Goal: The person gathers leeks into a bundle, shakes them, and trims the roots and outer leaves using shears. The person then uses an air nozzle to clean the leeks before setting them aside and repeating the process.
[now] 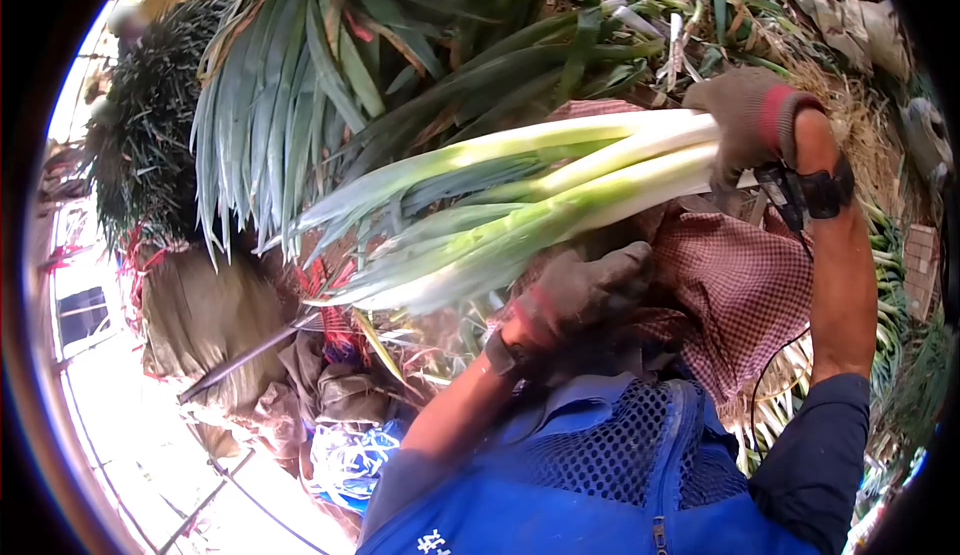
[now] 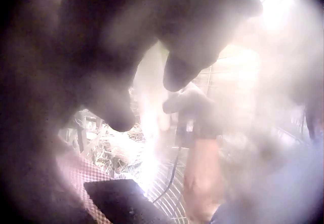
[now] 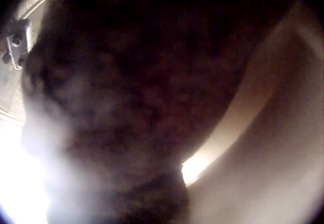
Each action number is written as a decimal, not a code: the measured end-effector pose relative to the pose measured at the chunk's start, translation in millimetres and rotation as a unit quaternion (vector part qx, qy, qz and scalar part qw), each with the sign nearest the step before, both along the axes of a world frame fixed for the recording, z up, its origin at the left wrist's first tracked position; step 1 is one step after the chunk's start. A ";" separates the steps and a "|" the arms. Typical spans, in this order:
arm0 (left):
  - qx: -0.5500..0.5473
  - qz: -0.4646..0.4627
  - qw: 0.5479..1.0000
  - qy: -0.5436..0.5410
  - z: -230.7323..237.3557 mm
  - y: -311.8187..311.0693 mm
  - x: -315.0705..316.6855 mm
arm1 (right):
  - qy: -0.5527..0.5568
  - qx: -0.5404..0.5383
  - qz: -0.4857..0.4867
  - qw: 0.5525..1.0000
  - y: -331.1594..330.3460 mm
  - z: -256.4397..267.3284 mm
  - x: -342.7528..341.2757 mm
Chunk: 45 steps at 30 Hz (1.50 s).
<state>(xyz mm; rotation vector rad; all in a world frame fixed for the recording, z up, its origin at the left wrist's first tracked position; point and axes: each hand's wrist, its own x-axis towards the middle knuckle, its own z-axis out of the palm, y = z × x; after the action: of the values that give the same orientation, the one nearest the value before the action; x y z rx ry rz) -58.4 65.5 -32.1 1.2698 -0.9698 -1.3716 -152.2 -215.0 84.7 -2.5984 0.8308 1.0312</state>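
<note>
My right hand [image 1: 752, 123], in a grey-brown glove with a red cuff band, grips a few leeks [image 1: 590, 177] by their white ends. The stalks slant down to the left across the head view, and their leaf tips are blurred. Below the stalks is my gloved left hand [image 1: 585, 293], its fingers loosely extended and holding nothing. Dark, blurred fingers [image 2: 119, 110] of this hand stand apart in the left wrist view, with pale stalks behind the gap. The dark glove [image 3: 136, 92] fills most of the right wrist view beside a pale stalk [image 3: 223, 133].
A large pile of leeks [image 1: 275, 105] with long green leaves lies at the far left. Loose stalks and dry straw [image 1: 840, 85] cover the back right. A red checked cloth [image 1: 745, 285] lies near my right forearm. Sacking [image 1: 215, 315] and a metal bar [image 1: 245, 360] are at left.
</note>
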 end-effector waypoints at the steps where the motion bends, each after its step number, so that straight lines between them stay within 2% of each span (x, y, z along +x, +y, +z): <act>1: 0.216 0.047 0.934 0.282 4.2 -0.2 -1.6 | -0.001 0.011 -0.004 1.000 -1.5 -1.2 -1.4; 2: 0.217 0.052 0.933 0.281 12.6 7.3 -1.2 | 0.009 0.003 -0.018 1.000 -0.9 -1.7 -1.7; 3: 0.128 0.110 0.980 0.102 22.4 20.5 -2.2 | 0.009 0.006 -0.015 1.000 1.1 -0.8 -1.2; 4: 0.031 0.160 0.983 -0.082 27.7 29.9 -0.2 | 0.017 0.001 -0.019 1.000 2.1 1.9 -1.8; 5: 0.029 0.160 0.983 -0.081 27.8 36.3 7.9 | 0.026 -0.007 -0.025 0.999 1.5 4.0 -3.5; 6: -0.062 0.213 0.929 -0.296 27.7 45.0 18.8 | 0.019 -0.013 -0.030 0.999 0.5 0.5 -5.5; 7: -0.151 0.254 0.818 -0.494 28.5 52.1 28.7 | 0.021 -0.015 -0.031 0.999 0.8 1.3 -7.3; 9: -0.056 0.215 0.713 -0.665 38.7 53.0 47.0 | -0.009 -0.015 -0.011 1.000 4.4 7.1 -8.3; 10: -0.015 0.200 0.727 -0.657 30.9 54.9 53.6 | -0.019 -0.017 -0.008 1.000 3.9 5.9 -10.0; 11: -0.020 0.201 0.726 -0.657 24.0 57.8 56.7 | -0.021 -0.021 -0.010 1.000 4.3 5.4 -10.1; 13: -0.073 0.189 0.701 -0.684 14.9 61.9 58.3 | -0.015 -0.034 -0.022 0.999 8.2 4.1 -9.2; 15: -0.090 0.192 0.689 -0.693 35.3 60.4 44.9 | -0.018 -0.038 -0.028 0.999 13.0 9.5 -10.5; 17: -0.048 0.164 0.747 -0.643 51.4 60.3 29.9 | -0.025 -0.053 -0.032 0.998 12.0 4.6 -11.5; 18: -0.070 0.191 0.828 -0.523 53.9 59.0 22.3 | -0.027 -0.053 -0.029 0.998 13.1 3.0 -12.3; 19: -0.117 0.232 0.880 -0.397 43.4 54.5 6.6 | -0.026 -0.057 -0.029 0.998 13.4 1.6 -13.7; 21: -0.094 0.167 0.904 -0.383 65.3 34.5 -16.9 | -0.028 -0.059 -0.023 0.998 16.4 1.8 -13.8; 22: -0.119 0.160 0.932 -0.302 62.0 24.7 -24.3 | -0.029 -0.067 -0.019 0.997 19.4 3.3 -13.9; 23: -0.200 0.134 0.938 -0.249 62.9 17.8 -29.8 | -0.031 -0.076 -0.017 0.996 22.7 6.2 -14.0; 25: -0.273 -0.025 0.929 -0.247 89.0 15.0 -37.2 | -0.029 -0.070 -0.029 0.997 30.7 10.2 -12.3; 27: -0.280 -0.162 0.921 -0.216 93.5 26.6 -44.5 | -0.028 -0.068 -0.046 0.996 23.6 6.8 -13.7; 28: -0.260 -0.169 0.920 -0.238 90.0 37.0 -35.0 | -0.024 -0.065 -0.054 0.996 22.3 4.1 -13.6; 29: -0.211 -0.152 0.943 -0.208 92.5 47.4 -13.1 | -0.027 -0.063 -0.051 0.996 22.3 4.4 -12.9; 30: -0.102 -0.158 0.952 -0.241 91.2 61.1 14.5 | -0.027 -0.064 -0.054 0.996 23.2 6.0 -13.2; 31: -0.030 -0.093 0.965 -0.243 65.1 86.2 38.4 | -0.027 -0.064 -0.057 0.996 23.7 6.5 -13.8; 33: 0.222 -0.066 0.930 -0.287 51.3 140.7 91.4 | -0.038 -0.055 -0.051 0.996 21.0 1.6 -19.2; 35: 0.397 -0.115 0.852 -0.323 2.5 198.1 134.0 | -0.064 -0.043 -0.041 0.996 11.2 -8.2 -25.7; 36: 0.325 -0.237 0.784 -0.473 -42.6 243.6 147.9 | -0.081 -0.048 -0.019 0.995 9.5 -10.9 -29.3; 38: 0.383 -0.290 0.670 -0.566 -53.6 270.3 146.3 | -0.085 -0.050 -0.025 0.995 13.0 -8.7 -28.2; 39: 0.385 -0.291 0.670 -0.564 -23.6 251.1 137.2 | -0.084 -0.052 -0.033 0.995 15.3 -8.9 -28.6; 40: 0.418 -0.172 0.727 -0.517 9.4 222.8 130.0 | -0.105 -0.023 -0.077 0.991 13.4 -14.2 -33.4; 41: 0.443 -0.050 0.768 -0.459 23.5 206.7 129.2 | -0.103 -0.023 -0.075 0.992 14.0 -14.0 -33.3; 42: 0.347 0.069 0.834 -0.423 28.5 197.9 131.4 | -0.104 -0.039 -0.050 0.993 14.9 -13.2 -32.3; 43: 0.229 0.160 0.882 -0.379 33.5 189.2 133.6 | -0.106 -0.054 -0.024 0.993 16.3 -12.2 -31.2; 44: 0.213 0.255 0.882 -0.333 43.4 165.3 130.7 | -0.106 -0.055 -0.023 0.993 18.1 -10.6 -30.2; 45: 0.185 0.269 0.876 -0.353 49.6 140.5 137.2 | -0.110 -0.061 -0.022 0.992 20.0 -8.5 -29.8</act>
<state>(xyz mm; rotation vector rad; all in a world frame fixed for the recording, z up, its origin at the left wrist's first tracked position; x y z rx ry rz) 78.8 206.1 17.4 2.2264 -0.7255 -0.6520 -182.0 -195.0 76.2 -2.7163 0.9169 0.6861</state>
